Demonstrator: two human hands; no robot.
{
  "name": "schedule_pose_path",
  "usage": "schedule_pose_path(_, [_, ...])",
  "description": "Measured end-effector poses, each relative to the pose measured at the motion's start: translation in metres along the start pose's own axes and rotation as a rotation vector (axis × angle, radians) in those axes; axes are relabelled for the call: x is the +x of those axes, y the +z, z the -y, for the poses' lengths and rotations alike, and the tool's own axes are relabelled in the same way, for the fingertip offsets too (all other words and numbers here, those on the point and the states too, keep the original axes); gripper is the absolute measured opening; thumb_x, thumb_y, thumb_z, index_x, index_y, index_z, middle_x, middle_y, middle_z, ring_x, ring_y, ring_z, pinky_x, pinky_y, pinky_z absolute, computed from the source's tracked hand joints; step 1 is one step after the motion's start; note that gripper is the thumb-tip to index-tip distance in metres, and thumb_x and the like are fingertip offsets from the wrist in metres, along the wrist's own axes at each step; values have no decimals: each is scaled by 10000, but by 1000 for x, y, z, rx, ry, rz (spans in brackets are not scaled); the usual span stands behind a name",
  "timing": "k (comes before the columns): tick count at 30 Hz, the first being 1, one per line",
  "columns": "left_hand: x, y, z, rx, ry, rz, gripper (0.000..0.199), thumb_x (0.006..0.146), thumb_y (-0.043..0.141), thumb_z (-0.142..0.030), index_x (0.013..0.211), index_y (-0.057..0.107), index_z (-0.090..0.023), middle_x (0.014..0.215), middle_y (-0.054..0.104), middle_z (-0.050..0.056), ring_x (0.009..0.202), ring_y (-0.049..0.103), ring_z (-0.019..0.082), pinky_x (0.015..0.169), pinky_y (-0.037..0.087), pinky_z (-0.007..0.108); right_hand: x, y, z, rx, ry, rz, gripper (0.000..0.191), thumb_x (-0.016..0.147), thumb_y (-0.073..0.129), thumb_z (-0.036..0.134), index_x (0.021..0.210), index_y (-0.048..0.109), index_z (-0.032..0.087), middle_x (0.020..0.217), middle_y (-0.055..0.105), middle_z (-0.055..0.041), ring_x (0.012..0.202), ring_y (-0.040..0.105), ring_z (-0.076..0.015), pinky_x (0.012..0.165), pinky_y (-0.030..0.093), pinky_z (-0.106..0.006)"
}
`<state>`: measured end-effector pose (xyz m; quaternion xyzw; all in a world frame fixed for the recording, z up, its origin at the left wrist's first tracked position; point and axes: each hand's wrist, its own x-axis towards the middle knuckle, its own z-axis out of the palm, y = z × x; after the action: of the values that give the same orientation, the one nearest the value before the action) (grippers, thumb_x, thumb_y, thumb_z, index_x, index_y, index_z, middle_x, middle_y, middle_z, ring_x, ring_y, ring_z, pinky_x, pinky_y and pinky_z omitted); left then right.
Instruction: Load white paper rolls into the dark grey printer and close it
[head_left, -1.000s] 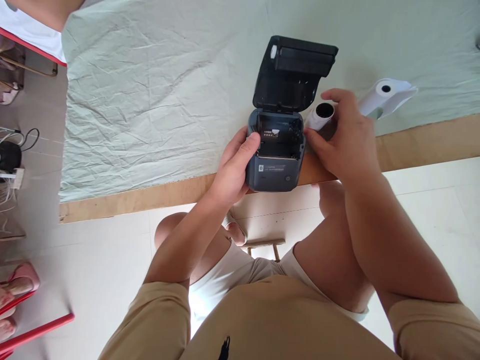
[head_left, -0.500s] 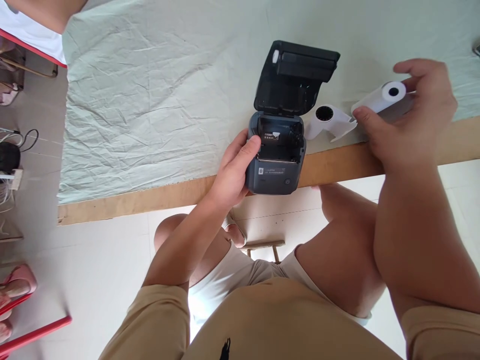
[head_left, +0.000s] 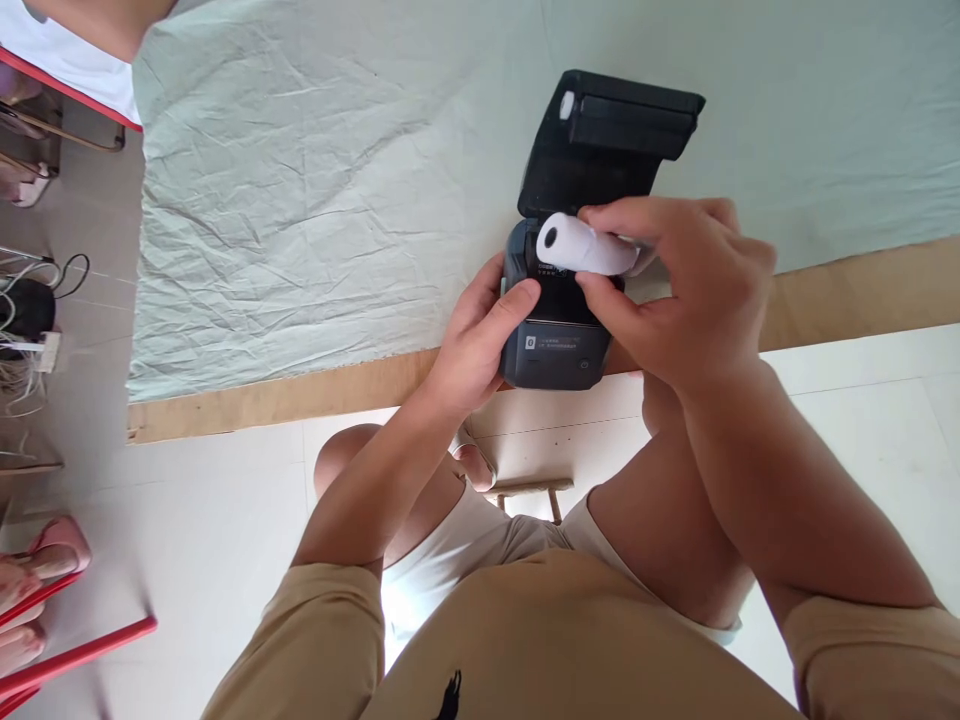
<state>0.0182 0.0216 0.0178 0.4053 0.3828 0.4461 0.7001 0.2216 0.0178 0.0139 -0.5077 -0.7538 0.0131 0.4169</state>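
The person's left hand (head_left: 480, 340) grips the dark grey plastic box-shaped printer (head_left: 556, 362) by its side, thumb over the rim. The right hand (head_left: 694, 285) pinches a white cylindrical paper roll (head_left: 589, 248) between thumb and fingers, tilted above the printer's open compartment; whether it touches inside cannot be told. Roll and fingers hide part of the compartment. The black plastic lid (head_left: 600, 150) stands raised behind. Beneath lies wrinkled pale green cloth (head_left: 322, 200), bordered by a bare brown wooden table edge (head_left: 337, 386). Tangled cables (head_left: 22, 375) lie well apart at far left.
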Motion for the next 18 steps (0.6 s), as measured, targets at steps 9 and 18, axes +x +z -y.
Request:
schedule_pose_path(9, [-1, 1, 1, -38, 19, 35, 479, 983, 887, -670, 1199, 779, -256, 1034, 849, 25, 929, 853, 233, 777, 689, 353, -2, -1, 10, 81, -249, -217, 240, 1055, 709, 93, 980, 716, 321, 951, 904, 83, 950, 901, -226, 849, 590, -436])
schedule_pose_path(18, [2, -9, 10, 87, 96, 29, 867, 819, 1026, -620, 1542, 642, -333, 1336, 841, 48, 1297, 850, 337, 1095, 697, 469, -10, 0, 5, 243, -81, -366, 213, 1126, 659, 400, 1326, 727, 371, 1281, 807, -63, 1236, 798, -317, 1011, 651, -500])
